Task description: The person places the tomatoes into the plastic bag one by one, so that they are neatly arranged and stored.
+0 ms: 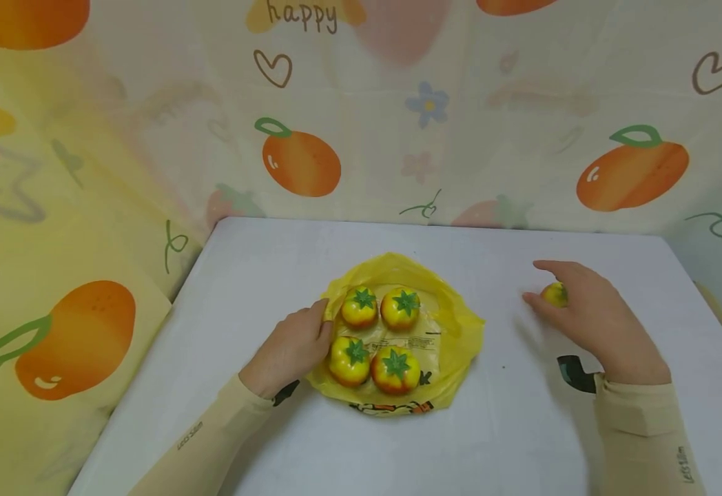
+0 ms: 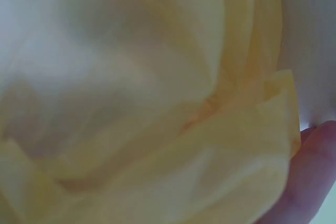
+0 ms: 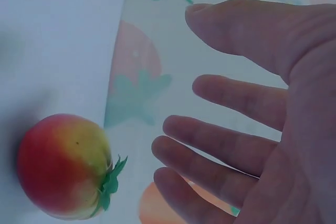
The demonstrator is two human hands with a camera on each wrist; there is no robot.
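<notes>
A yellow plastic bag (image 1: 468, 334) lies spread on the table with its mouth turned up. Several yellow and red tomatoes (image 1: 396, 370) with green star-shaped tops sit in it. At its left edge, my left hand (image 1: 289, 351) pinches the rim; the left wrist view is mostly filled by the bag's film (image 2: 210, 177), with a finger (image 2: 310, 177) at its edge. My right hand (image 1: 599, 324) hovers at the table's right, thumb and fingers spread. Below it is a single tomato (image 1: 552, 295), partly hidden in the head view; the right wrist view shows this tomato (image 3: 63, 166) apart from the fingers.
The white table (image 1: 510, 427) reaches back to a cloth (image 1: 373, 138) printed with oranges, hearts and flowers. Another stretch of printed cloth (image 1: 169, 358) hangs along the left side. A dark piece of wrist gear (image 1: 574, 374) sticks out beside the right sleeve.
</notes>
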